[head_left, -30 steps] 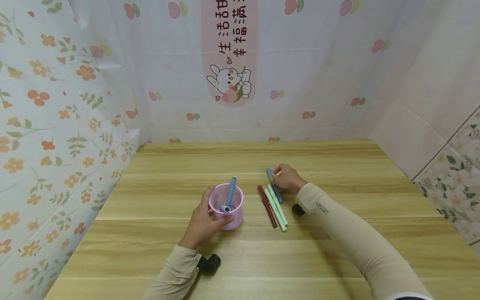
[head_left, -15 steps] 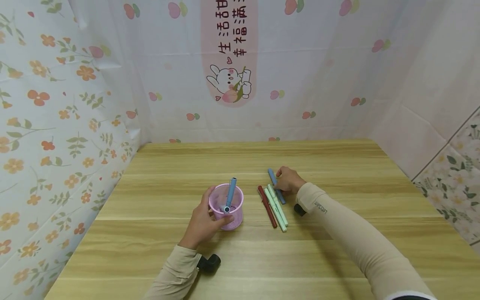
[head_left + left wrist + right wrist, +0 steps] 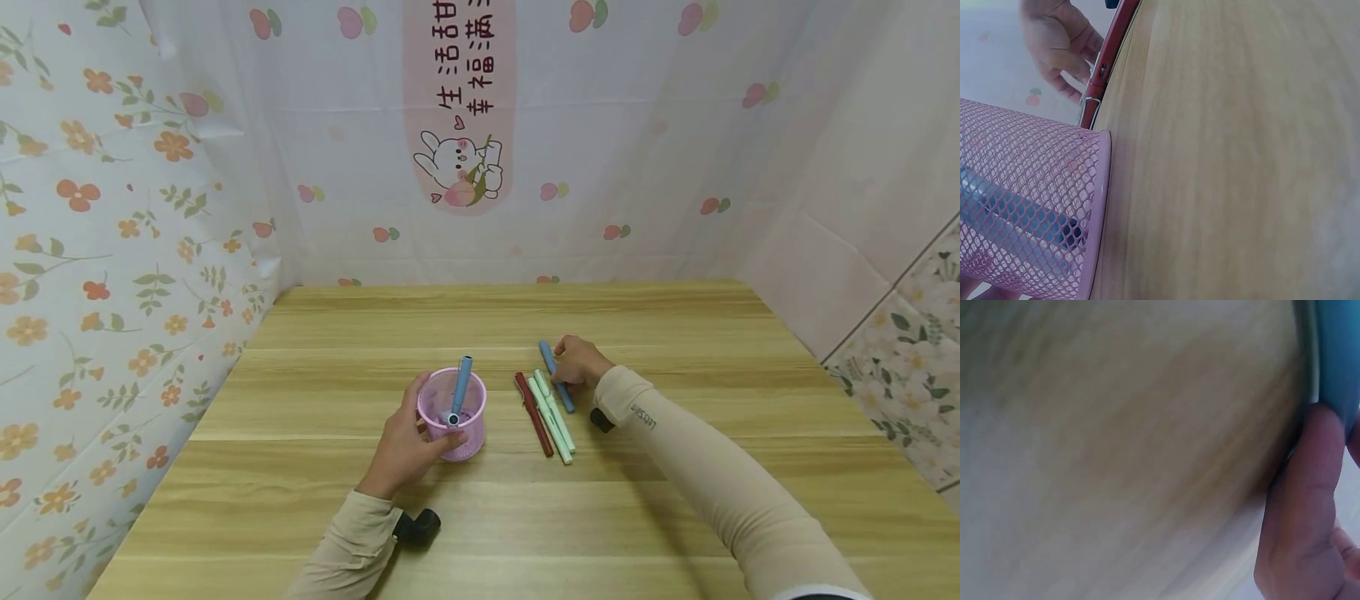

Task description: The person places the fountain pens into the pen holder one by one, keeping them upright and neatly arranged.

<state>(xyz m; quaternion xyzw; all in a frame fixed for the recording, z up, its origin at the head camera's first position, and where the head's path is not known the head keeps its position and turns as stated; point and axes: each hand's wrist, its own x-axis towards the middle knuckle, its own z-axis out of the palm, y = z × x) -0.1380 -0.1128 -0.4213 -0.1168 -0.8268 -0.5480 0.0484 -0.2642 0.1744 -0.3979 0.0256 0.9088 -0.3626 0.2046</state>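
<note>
My left hand (image 3: 405, 450) holds a pink mesh pen cup (image 3: 467, 442), thumb at the front and fingers round its left side. Inside the cup leans a blue pen (image 3: 462, 383); through the mesh in the left wrist view, blue barrels (image 3: 1022, 215) show. To the right, my right hand (image 3: 579, 363) pinches another blue pen (image 3: 547, 354) near its middle; in the right wrist view the thumb (image 3: 1307, 487) presses against that pen's barrel (image 3: 1338, 356). Beside it on the table lie a dark red pen (image 3: 535, 417) and two pale green pens (image 3: 558, 425), side by side.
The wood-grain table (image 3: 480, 533) reaches back to a white patterned cloth (image 3: 637, 150). A floral cloth (image 3: 112, 275) hangs along the left side. Black wrist cameras (image 3: 420, 528) sit below both hands.
My right hand and the blue pen it pinches have shifted slightly right and toward me. The left hand, the cup and the other pens stay in place.
</note>
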